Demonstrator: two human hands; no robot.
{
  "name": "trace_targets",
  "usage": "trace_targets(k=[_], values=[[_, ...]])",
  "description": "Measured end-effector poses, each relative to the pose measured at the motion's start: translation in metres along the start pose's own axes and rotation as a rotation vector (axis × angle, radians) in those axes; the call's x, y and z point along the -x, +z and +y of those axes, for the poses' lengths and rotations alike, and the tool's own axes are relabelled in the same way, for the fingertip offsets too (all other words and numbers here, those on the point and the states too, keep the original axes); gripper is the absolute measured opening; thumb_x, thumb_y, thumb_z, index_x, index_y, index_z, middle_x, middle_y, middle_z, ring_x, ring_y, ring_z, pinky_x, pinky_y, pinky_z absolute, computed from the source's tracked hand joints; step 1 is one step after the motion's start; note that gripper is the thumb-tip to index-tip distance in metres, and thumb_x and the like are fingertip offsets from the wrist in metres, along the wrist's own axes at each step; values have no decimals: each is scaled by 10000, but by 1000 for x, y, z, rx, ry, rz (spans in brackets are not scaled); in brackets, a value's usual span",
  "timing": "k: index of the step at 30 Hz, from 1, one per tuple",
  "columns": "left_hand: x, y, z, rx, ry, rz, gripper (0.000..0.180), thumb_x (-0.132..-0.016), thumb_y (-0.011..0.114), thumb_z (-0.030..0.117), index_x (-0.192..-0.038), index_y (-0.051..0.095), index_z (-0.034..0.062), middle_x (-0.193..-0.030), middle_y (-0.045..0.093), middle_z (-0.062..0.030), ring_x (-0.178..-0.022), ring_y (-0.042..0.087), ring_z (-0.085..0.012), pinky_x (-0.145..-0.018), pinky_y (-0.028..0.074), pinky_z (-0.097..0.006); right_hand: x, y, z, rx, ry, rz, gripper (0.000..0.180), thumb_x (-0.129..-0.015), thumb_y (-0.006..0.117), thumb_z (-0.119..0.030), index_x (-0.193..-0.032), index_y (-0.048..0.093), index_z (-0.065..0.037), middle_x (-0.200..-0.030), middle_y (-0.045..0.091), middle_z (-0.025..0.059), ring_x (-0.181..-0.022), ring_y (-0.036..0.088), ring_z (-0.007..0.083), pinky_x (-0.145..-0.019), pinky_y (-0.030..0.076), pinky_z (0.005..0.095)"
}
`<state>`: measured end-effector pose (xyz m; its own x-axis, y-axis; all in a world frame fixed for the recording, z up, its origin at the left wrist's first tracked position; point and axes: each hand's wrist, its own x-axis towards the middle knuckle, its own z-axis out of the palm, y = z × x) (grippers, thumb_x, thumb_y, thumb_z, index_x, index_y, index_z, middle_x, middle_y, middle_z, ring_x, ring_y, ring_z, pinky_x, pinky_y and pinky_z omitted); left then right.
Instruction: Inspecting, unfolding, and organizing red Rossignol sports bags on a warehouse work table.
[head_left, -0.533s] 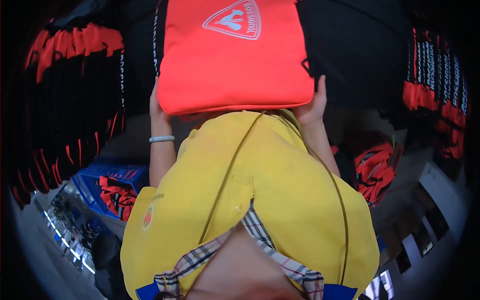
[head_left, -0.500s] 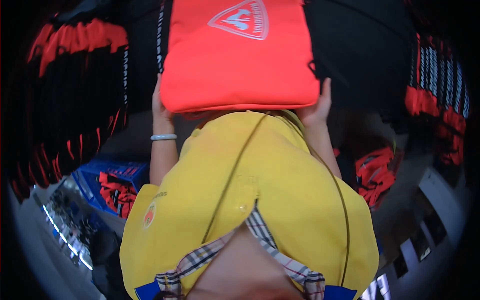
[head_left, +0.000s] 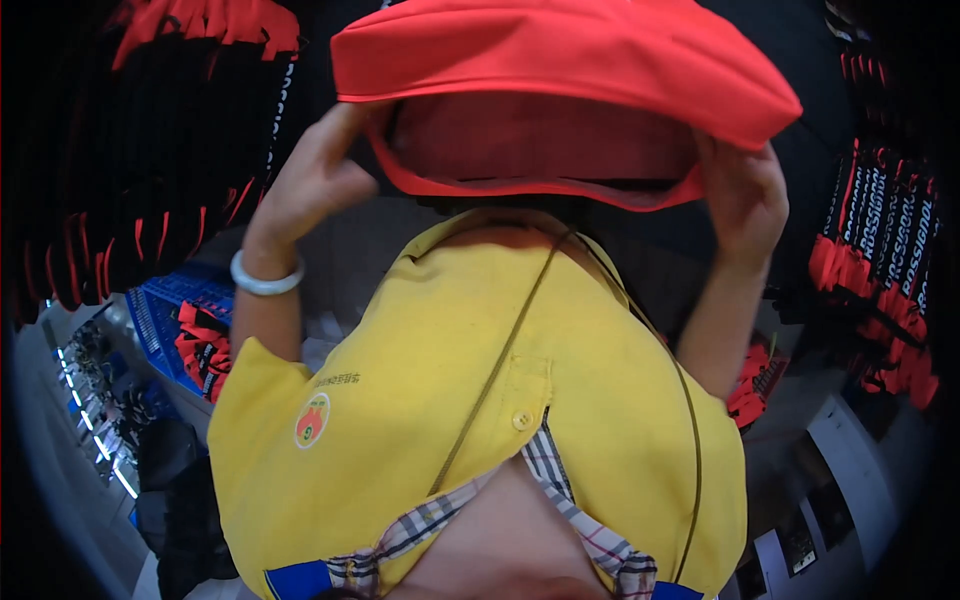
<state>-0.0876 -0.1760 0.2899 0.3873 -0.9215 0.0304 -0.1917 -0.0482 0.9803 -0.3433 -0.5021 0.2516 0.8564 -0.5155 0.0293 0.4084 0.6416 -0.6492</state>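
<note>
Your two hands are meeting a red bag (head_left: 560, 55) at the top centre of the frame, its mouth gaping toward you.
From the left, black-and-red pieces (head_left: 160, 160) are hanging in a row at upper left, lights (head_left: 90, 420) are glowing at lower left, a dark surface (head_left: 800, 125) is spreading behind the bag, and more black-and-red pieces (head_left: 885, 225) are lining the right edge. A blue crate (head_left: 150, 322) at centre left is holding red-and-black bundles (head_left: 203, 350); the bag is showing a dull red inside. Your left hand (head_left: 312, 185) is reaching its left corner, thumb standing apart; your right hand (head_left: 748, 200) is curling under its right corner. Fingertips are hiding under the red edge, so you cannot tell whether either is pinching.
</note>
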Motion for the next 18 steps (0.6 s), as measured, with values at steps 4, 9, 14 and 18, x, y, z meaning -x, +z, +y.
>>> trace_targets(k=[4, 9, 14, 18], values=[[-13, -10, 18, -784, -94, -538, 379, -764, 784, 235, -1083, 674, 63, -1093, 663, -82, -1072, 587, -272, -1100, 291, -429, -44, 44, -37, 802, 166, -118, 394, -955, 562, -239, -1236, 514, 33, -1213, 624, 156, -1086, 647, 267, -975, 462, 365], [-23, 22, 28, -657, 10, -377, 168, -820, 735, 182, -865, 630, 59, -786, 621, -58, -808, 603, -226, -746, 477, -346, -85, 90, -48, 1052, 154, -121, 660, -971, 470, -552, -1264, 510, 38, -1179, 627, 148, -992, 680, 246, -926, 484, 339], [-54, 4, 43, -307, 39, 8, 201, -950, 621, 176, -864, 524, 23, -712, 436, -8, -638, 451, -109, -581, 375, -264, -122, 65, -90, 1359, 37, -48, 575, -958, 512, -542, -1042, 642, 12, -899, 654, 68, -940, 682, 167, -801, 503, 285], [-69, -14, 62, -301, 137, 139, 264, -969, 599, 260, -1060, 614, 13, -846, 596, -31, -773, 574, -86, -680, 479, -226, -86, 157, -52, 1649, -293, -488, 374, -892, 679, -314, -1011, 646, 40, -832, 655, 88, -775, 617, 149, -772, 474, 288]])
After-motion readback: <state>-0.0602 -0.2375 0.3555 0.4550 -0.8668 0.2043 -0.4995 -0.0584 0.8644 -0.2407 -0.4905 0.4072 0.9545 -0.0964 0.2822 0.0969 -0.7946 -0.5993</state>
